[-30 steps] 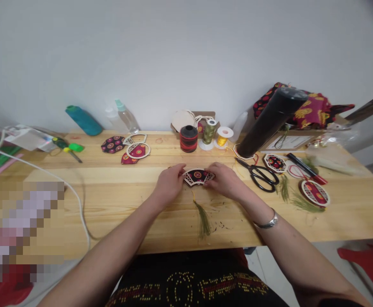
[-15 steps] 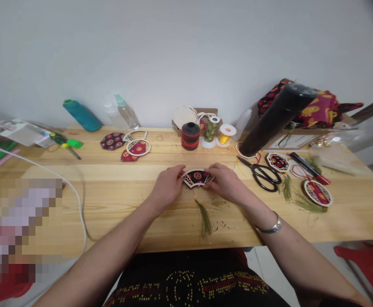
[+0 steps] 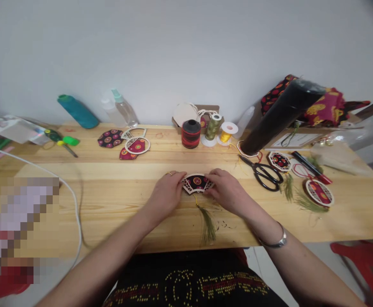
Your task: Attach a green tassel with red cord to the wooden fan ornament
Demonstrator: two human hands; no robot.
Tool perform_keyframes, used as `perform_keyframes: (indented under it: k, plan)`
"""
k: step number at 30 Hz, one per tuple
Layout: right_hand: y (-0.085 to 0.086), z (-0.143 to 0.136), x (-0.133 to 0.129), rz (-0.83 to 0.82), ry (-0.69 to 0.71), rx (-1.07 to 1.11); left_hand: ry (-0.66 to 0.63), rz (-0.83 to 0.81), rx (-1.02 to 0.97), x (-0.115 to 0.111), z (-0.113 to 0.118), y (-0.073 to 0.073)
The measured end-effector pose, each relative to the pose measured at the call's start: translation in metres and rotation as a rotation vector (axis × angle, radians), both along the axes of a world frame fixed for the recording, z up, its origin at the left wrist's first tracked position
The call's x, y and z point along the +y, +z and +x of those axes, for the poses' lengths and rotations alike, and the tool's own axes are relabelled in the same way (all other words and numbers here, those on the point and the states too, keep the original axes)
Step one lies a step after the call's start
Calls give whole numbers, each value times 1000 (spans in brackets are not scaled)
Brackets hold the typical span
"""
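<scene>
A fan-shaped pendant [image 3: 197, 182] with a pale wooden lattice frame and dark patterned fabric is held over the middle of the table. My left hand [image 3: 167, 192] pinches its left end. At the other end, the fingers of my right hand [image 3: 223, 187] are closed on the frame. From the pendant's lower edge a yellow cord runs down to an olive-green tassel [image 3: 208, 224], which lies on the wood among dark scraps. Fingertips behind the frame are hidden.
Black-handled scissors [image 3: 266, 174] lie to the right, near an octagonal pendant [image 3: 280, 161] and an oval pendant [image 3: 319, 192]. Thread spools [image 3: 190, 134] and a tall black cylinder [image 3: 282, 117] stand at the back. A white cable [image 3: 74, 200] crosses the left side.
Both hands still hold the fan-shaped pendant, which sits very slightly lower in view. The tassel's end has shifted a little to the right. The camera view has moved slightly.
</scene>
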State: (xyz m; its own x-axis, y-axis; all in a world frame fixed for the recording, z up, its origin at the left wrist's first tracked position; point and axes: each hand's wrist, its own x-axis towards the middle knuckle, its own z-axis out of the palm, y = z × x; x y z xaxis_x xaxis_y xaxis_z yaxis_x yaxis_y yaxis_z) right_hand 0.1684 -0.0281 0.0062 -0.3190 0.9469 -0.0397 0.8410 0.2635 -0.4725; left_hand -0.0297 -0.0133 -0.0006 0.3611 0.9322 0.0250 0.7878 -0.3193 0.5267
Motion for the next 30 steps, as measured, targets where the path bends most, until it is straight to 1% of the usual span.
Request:
perform_keyframes:
  k: [4, 5, 10, 16, 18, 22, 23, 26, 30]
  plan:
    - [0, 0, 0, -5, 5, 12, -22, 133, 34, -5, 8, -2]
    - [0, 0, 0, -3, 9, 19, -30, 143, 45, -6, 10, -3]
    - [-2, 0, -1, 9, 4, 54, -19, 70, 66, -7, 16, -8]
    - [-3, 2, -2, 15, -14, 53, -15, 21, 48, -5, 15, -7]
    - [-4, 2, -7, 77, -27, 50, -15, 15, 44, -5, 15, -7]
    - [-5, -5, -30, 309, -88, 56, -25, 25, 32, -5, 14, -9]
    - [-6, -9, -37, 332, -85, 50, -27, 25, 30, -5, 14, -10]
    - [-11, -24, -51, 338, -12, -26, -27, 22, 23, -5, 13, -11]
    - [-21, -40, -57, 434, -21, -209, -23, 19, 21, -5, 14, -10]
